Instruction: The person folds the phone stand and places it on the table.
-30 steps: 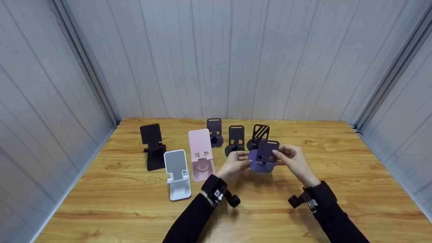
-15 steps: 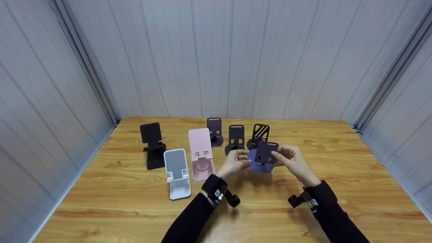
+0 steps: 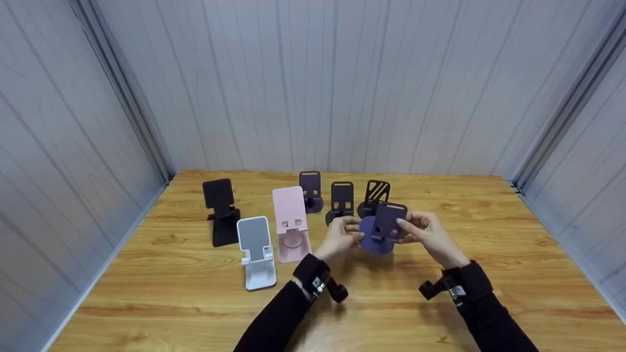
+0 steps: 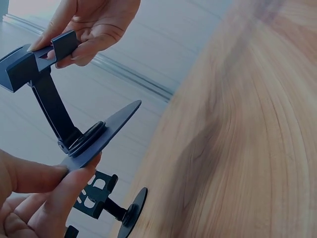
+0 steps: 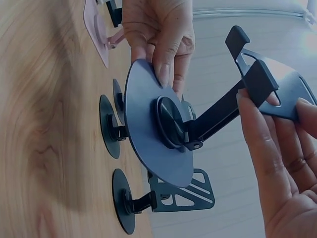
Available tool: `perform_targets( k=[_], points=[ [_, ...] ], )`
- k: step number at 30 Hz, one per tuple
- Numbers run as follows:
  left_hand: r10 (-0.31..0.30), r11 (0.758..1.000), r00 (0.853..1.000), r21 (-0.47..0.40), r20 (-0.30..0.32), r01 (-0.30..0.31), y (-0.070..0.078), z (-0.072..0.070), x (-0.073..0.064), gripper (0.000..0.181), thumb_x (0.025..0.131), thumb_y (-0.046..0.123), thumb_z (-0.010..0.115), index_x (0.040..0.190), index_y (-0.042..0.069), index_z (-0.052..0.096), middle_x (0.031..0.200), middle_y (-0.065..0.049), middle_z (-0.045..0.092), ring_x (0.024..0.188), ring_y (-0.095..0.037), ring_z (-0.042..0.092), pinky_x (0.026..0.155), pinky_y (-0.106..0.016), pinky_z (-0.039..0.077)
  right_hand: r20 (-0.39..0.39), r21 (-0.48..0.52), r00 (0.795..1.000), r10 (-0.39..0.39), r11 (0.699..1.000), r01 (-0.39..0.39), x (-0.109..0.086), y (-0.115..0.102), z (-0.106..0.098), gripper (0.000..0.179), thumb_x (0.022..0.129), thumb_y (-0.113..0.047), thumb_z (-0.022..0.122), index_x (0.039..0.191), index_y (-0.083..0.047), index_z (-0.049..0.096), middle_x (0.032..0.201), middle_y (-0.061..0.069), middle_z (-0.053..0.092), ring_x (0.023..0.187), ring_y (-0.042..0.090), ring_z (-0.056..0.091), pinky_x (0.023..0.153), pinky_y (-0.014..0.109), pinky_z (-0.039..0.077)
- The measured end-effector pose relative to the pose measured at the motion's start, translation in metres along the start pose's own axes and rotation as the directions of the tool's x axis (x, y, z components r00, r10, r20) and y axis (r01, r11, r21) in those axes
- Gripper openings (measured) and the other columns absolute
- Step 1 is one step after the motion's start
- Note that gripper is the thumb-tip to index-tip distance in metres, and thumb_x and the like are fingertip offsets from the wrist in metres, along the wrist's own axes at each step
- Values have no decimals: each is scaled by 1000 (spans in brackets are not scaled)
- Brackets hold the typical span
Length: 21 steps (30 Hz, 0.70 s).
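Both hands hold a purple phone stand (image 3: 390, 218) in the air above the table. My left hand (image 3: 340, 237) pinches the left edge of its round base (image 5: 148, 134) between thumb and fingers. With thumb and fingers, my right hand (image 3: 433, 237) grips the right side of the slotted back plate (image 5: 285, 82). Between base and plate runs a dark hinged arm (image 4: 52, 106), standing up at an angle from the base's black pivot disc (image 5: 171, 121). In the left wrist view the base is tilted over the wooden surface, and two lip hooks show at the plate's lower edge.
Behind the hands stand a black slatted phone stand (image 3: 377, 191), a dark grey one (image 3: 342, 193) and a dark purple one (image 3: 310, 183). To the left are a pink stand (image 3: 289, 208), a white stand (image 3: 260, 275) and a black stand (image 3: 218, 194). Pale panels (image 3: 313, 88) enclose the wooden table (image 3: 171, 303).
The purple stand's back plate has shifted slightly right and up with my right hand, and its round base now shows more below the plate. My left hand keeps its pinch, almost still.
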<state>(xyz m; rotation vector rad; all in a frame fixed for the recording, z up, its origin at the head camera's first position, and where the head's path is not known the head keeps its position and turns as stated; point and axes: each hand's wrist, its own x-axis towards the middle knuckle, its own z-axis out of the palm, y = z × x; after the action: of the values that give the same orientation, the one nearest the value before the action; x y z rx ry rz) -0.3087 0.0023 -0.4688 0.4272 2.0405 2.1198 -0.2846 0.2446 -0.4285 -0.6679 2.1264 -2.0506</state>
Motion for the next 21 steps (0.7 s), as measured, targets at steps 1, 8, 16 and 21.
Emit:
perform_targets(
  k=[1, 8, 16, 21],
  points=[
    [6, 1000, 1000, 0, -6, -6, 0, 0, 0, 32, 91, -21, 59, 124, -21, 59, 115, -36, 72, 81, -9, 67, 74, -26, 65, 11, 14, 1000, 7, 1000, -7, 0, 1, -1, 20, 109, -4, 57, 96, -8, 72, 89, -2, 77, 83, 9, 75, 76, 27, 65],
    [66, 996, 997, 56, -48, -64, 2, 1, -1, 31, 89, -24, 59, 120, -20, 62, 110, -33, 74, 79, -8, 66, 72, -27, 65, 119, 165, 990, 78, 982, -97, 0, 4, -5, 26, 111, -5, 54, 101, -14, 76, 91, -1, 79, 83, 9, 75, 76, 26, 65],
    [247, 953, 969, 188, -31, -237, 5, 5, 0, 29, 88, -24, 62, 115, -16, 66, 102, -29, 77, 79, -22, 75, 73, -26, 65, 257, 303, 955, 148, 926, -225, 2, 4, -13, 28, 111, -5, 51, 100, -11, 76, 92, 1, 77, 80, 8, 73, 79, 26, 65],
    [369, 893, 929, 283, -19, -349, 3, 5, 0, 26, 87, -24, 63, 112, -16, 67, 102, -30, 77, 92, -43, 77, 79, -28, 65, 314, 326, 930, 190, 898, -294, 3, 11, -12, 31, 112, -6, 50, 92, -13, 74, 88, -2, 74, 71, 2, 63, 79, 24, 64]
  ],
)
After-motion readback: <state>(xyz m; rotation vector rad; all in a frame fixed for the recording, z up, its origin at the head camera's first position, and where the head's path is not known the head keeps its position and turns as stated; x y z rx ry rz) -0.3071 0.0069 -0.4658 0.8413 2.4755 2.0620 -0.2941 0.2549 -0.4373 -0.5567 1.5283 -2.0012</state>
